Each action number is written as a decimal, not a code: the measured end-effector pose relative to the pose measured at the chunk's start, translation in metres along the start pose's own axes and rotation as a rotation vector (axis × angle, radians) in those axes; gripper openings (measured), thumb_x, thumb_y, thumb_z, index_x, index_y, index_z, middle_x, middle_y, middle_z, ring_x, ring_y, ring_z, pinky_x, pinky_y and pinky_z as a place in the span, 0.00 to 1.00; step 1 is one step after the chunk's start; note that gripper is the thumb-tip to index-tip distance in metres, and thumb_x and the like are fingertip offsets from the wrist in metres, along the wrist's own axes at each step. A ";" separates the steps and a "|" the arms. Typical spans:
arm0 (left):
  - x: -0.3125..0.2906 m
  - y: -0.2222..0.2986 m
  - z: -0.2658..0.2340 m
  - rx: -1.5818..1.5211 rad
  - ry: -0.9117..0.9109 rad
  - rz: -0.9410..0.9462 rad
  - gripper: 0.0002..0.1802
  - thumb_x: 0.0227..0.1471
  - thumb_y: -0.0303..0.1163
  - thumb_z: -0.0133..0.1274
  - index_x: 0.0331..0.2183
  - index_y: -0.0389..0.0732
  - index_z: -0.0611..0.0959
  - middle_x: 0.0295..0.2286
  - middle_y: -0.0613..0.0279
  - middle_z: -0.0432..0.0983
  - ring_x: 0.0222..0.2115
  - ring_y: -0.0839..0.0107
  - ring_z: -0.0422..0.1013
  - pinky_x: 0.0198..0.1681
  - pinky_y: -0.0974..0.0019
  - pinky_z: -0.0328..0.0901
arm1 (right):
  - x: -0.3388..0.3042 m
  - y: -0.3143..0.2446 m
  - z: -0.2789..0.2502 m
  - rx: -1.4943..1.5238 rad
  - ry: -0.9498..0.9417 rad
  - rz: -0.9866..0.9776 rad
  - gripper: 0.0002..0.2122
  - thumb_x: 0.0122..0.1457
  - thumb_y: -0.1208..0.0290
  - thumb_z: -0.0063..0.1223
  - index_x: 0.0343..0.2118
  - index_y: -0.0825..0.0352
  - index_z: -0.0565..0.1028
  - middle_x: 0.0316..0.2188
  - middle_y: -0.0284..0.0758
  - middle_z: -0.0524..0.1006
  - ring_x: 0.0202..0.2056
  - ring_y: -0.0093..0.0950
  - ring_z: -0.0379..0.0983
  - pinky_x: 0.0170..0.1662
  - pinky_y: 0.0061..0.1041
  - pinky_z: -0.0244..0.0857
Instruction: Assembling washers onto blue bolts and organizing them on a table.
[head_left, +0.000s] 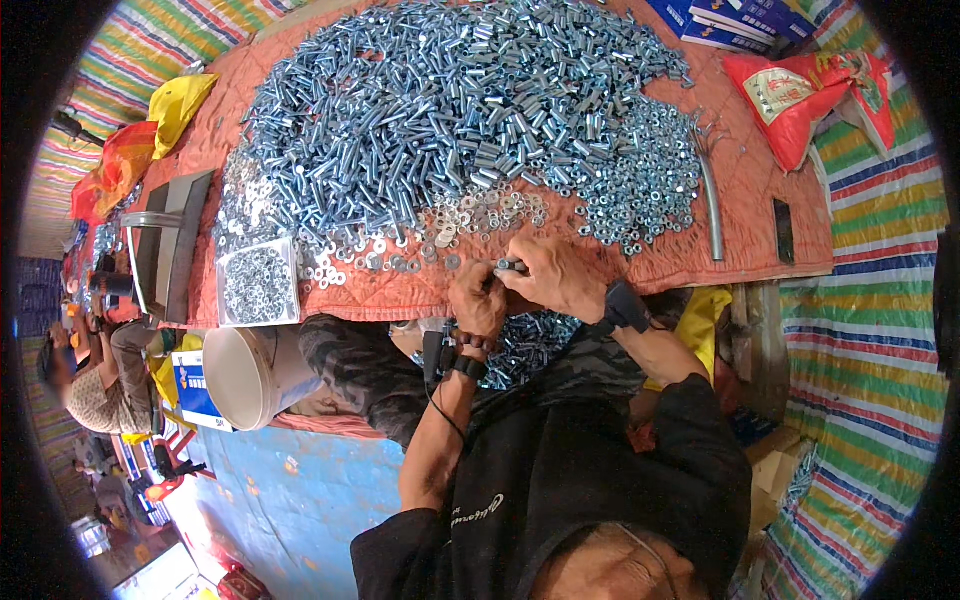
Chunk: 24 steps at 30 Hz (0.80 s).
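Observation:
At the table's near edge, my two hands meet over a small grey metal expansion bolt (512, 266). The thumb and fingers of my right hand (556, 278) pinch it. My left hand (477, 300) is closed at the bolt's other end, its fingertips partly hiding that end. Just beyond my hands lie loose flat washers (445, 236). Farther off spreads a big heap of zinc-coloured bolts (375, 130) and metal sleeves (520, 95). Hex nuts (640, 205) form the heap's right part. Spring washers fill a clear plastic box (258, 284) on the left.
A quilted orange cloth (745, 215) covers the table. A metal tube with wires (711, 200) and a dark flat bar (783, 231) lie right. More bolts (530, 345) gather at my lap. A white bucket (240, 380) stands lower left. Another person (110, 385) sits far left.

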<state>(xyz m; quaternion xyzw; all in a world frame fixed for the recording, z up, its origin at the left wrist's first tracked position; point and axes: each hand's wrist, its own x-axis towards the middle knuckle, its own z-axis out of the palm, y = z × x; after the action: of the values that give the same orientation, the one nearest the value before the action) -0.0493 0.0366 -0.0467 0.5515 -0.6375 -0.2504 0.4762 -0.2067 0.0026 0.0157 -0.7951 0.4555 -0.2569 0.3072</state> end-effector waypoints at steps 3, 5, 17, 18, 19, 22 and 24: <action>0.002 0.007 0.000 -0.058 0.008 -0.032 0.07 0.39 0.21 0.55 0.27 0.37 0.79 0.22 0.54 0.70 0.23 0.55 0.69 0.26 0.59 0.63 | -0.006 0.002 0.001 -0.019 -0.008 0.055 0.15 0.51 0.67 0.61 0.36 0.71 0.72 0.27 0.43 0.75 0.27 0.39 0.75 0.31 0.34 0.68; 0.002 0.007 0.000 -0.024 0.001 -0.030 0.07 0.40 0.23 0.56 0.27 0.36 0.79 0.22 0.53 0.71 0.23 0.55 0.70 0.27 0.59 0.64 | -0.008 -0.001 0.002 0.011 -0.018 0.093 0.17 0.50 0.64 0.63 0.38 0.70 0.71 0.29 0.44 0.75 0.29 0.40 0.74 0.33 0.34 0.68; 0.004 0.005 -0.002 -0.027 -0.030 -0.054 0.08 0.42 0.29 0.59 0.27 0.35 0.79 0.23 0.52 0.72 0.24 0.53 0.71 0.27 0.59 0.65 | -0.031 -0.027 0.006 0.192 0.085 0.186 0.33 0.53 0.58 0.60 0.57 0.73 0.62 0.46 0.51 0.71 0.48 0.47 0.69 0.49 0.40 0.65; 0.005 0.002 -0.002 -0.030 -0.013 -0.012 0.08 0.42 0.29 0.59 0.27 0.36 0.80 0.23 0.52 0.72 0.24 0.54 0.71 0.27 0.59 0.64 | -0.027 -0.023 0.010 0.036 0.308 -0.015 0.34 0.53 0.56 0.60 0.57 0.73 0.62 0.46 0.51 0.72 0.48 0.47 0.69 0.49 0.40 0.64; 0.005 0.001 0.000 -0.055 0.011 -0.002 0.09 0.41 0.29 0.60 0.27 0.36 0.79 0.22 0.52 0.72 0.24 0.53 0.71 0.27 0.58 0.64 | -0.025 -0.020 0.011 0.020 0.296 -0.029 0.35 0.53 0.54 0.60 0.58 0.74 0.61 0.46 0.52 0.72 0.49 0.47 0.69 0.49 0.39 0.64; 0.000 -0.002 0.000 -0.101 -0.018 -0.041 0.09 0.40 0.29 0.60 0.27 0.36 0.79 0.22 0.52 0.71 0.23 0.52 0.70 0.27 0.58 0.64 | -0.030 -0.025 0.006 0.059 0.105 -0.063 0.36 0.53 0.56 0.60 0.59 0.73 0.58 0.46 0.51 0.72 0.48 0.46 0.69 0.49 0.39 0.64; 0.001 -0.002 0.001 -0.118 -0.006 -0.049 0.08 0.41 0.29 0.59 0.26 0.36 0.79 0.22 0.52 0.71 0.24 0.52 0.70 0.27 0.57 0.64 | -0.028 -0.029 -0.002 0.351 -0.006 0.141 0.36 0.53 0.56 0.60 0.59 0.73 0.58 0.46 0.51 0.72 0.48 0.46 0.69 0.49 0.39 0.64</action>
<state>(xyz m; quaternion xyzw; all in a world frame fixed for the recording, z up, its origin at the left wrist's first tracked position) -0.0488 0.0353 -0.0488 0.5370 -0.6095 -0.3007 0.4997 -0.2045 0.0381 0.0345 -0.6962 0.4574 -0.3078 0.4597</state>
